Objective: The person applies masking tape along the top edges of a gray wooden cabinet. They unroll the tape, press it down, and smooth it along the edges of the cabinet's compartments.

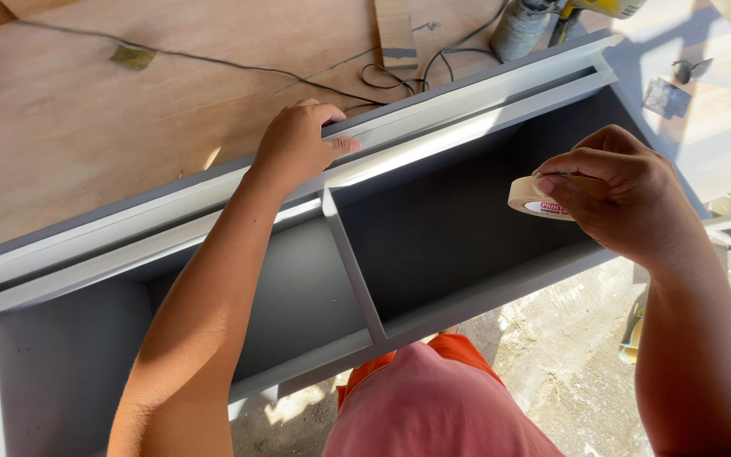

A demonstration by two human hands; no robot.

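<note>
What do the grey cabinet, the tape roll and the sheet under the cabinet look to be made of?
Grey cabinet: likely wood board under matte grey paint, with flat panels and square edges. Tape roll in the right hand: beige paper, masking-type. Sheet: unfinished plywood, grain visible. Left hand rests on the cabinet's far edge.

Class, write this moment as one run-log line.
left hand: pressing far rail of grey cabinet | right hand: holding tape roll above right compartment

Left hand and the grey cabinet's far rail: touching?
Touching. The head view shows the left hand resting on the grey cabinet, fingers curled over its far rail with no gap showing.
</note>
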